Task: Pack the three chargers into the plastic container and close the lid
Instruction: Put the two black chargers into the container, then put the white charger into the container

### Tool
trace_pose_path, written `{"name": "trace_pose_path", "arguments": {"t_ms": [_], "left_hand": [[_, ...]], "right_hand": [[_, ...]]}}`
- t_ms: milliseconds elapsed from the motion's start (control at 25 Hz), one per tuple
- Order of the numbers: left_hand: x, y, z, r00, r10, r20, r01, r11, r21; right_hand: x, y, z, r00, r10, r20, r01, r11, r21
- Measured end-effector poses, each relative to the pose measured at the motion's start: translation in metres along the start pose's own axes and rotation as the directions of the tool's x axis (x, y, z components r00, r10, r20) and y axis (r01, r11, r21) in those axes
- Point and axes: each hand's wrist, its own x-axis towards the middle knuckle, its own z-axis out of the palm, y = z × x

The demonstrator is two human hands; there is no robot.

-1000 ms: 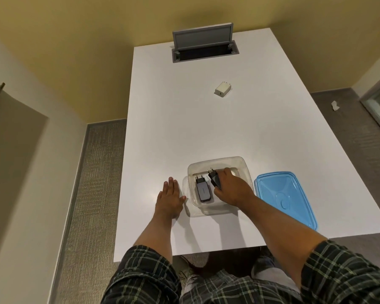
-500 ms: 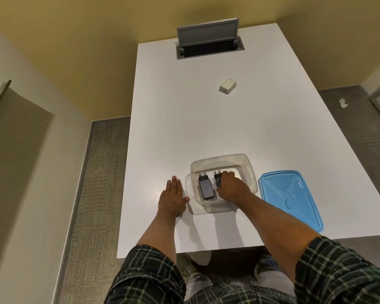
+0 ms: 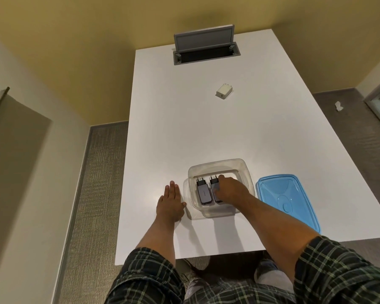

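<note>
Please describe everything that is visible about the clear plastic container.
The clear plastic container is a see-through rectangular tub with rounded corners, open, standing upright near the table's front edge. Two dark chargers lie side by side inside, prongs pointing away. The right hand reaches in, resting on the right one. The blue lid lies beside it; the left hand rests flat at its other side.

Table (image 3: 184, 128): container (image 3: 248, 172) near the front edge, centre. In it, 2 chargers side by side, prongs pointing away: left charger (image 3: 203, 191), right charger (image 3: 214, 189) partly under the right hand (image 3: 230, 189), which reaches inside. Left hand (image 3: 170, 205) flat on the table, just left of the container. Lid (image 3: 287, 200) just right of the container. 3rd charger (image 3: 224, 91) well behind, mid-table. Cable hatch (image 3: 206, 51) at the far edge.
</note>
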Motion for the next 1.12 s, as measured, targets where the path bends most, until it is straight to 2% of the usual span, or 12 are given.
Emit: {"name": "trace_pose_path", "arguments": {"t_ms": [160, 240, 320, 440, 520, 600, 680, 760, 920, 1040, 1120], "left_hand": [[0.001, 0.004, -0.005, 1.0, 0.002, 0.015, -0.002, 1.0, 0.006], [-0.002, 0.006, -0.015, 0.997, -0.003, -0.082, 0.006, 0.999, 0.039], [-0.006, 0.006, -0.022, 0.982, 0.014, -0.188, 0.0, 0.997, 0.075], [-0.002, 0.004, -0.027, 0.952, 0.042, -0.305, -0.049, 0.999, -0.018], [0.004, 0.006, -0.033, 0.94, 0.064, -0.334, -0.083, 0.996, -0.043], [0.012, 0.009, -0.044, 0.925, 0.11, -0.363, -0.115, 0.993, 0.007], [0.02, 0.012, -0.056, 0.917, 0.13, -0.378, -0.118, 0.992, 0.055], [0.029, 0.012, -0.064, 0.922, 0.132, -0.364, -0.106, 0.99, 0.091], [0.048, 0.015, -0.076, 0.927, 0.167, -0.337, -0.11, 0.977, 0.183], [0.068, 0.021, -0.089, 0.918, 0.175, -0.355, -0.118, 0.977, 0.176], [0.081, 0.027, -0.097, 0.911, 0.189, -0.365, -0.132, 0.976, 0.176]], "right_hand": [[-0.004, 0.006, -0.005, 0.999, -0.019, 0.028, 0.02, 1.0, -0.007], [-0.008, 0.008, -0.006, 0.996, -0.09, 0.01, 0.091, 0.989, -0.116], [-0.011, 0.008, -0.009, 0.975, -0.221, -0.03, 0.205, 0.942, -0.265], [-0.012, 0.007, -0.021, 0.891, -0.438, -0.124, 0.358, 0.843, -0.402], [-0.01, 0.005, -0.036, 0.827, -0.525, -0.202, 0.404, 0.805, -0.435], [-0.003, 0.001, -0.054, 0.762, -0.568, -0.31, 0.414, 0.796, -0.442], [0.007, -0.003, -0.072, 0.743, -0.545, -0.39, 0.385, 0.823, -0.417], [0.017, -0.005, -0.083, 0.774, -0.476, -0.417, 0.343, 0.87, -0.356], [0.044, 0.003, -0.098, 0.907, -0.244, -0.344, 0.161, 0.954, -0.252], [0.066, 0.012, -0.113, 0.938, -0.077, -0.338, 0.018, 0.985, -0.173], [0.079, 0.016, -0.122, 0.942, -0.049, -0.332, -0.009, 0.985, -0.171]]}}
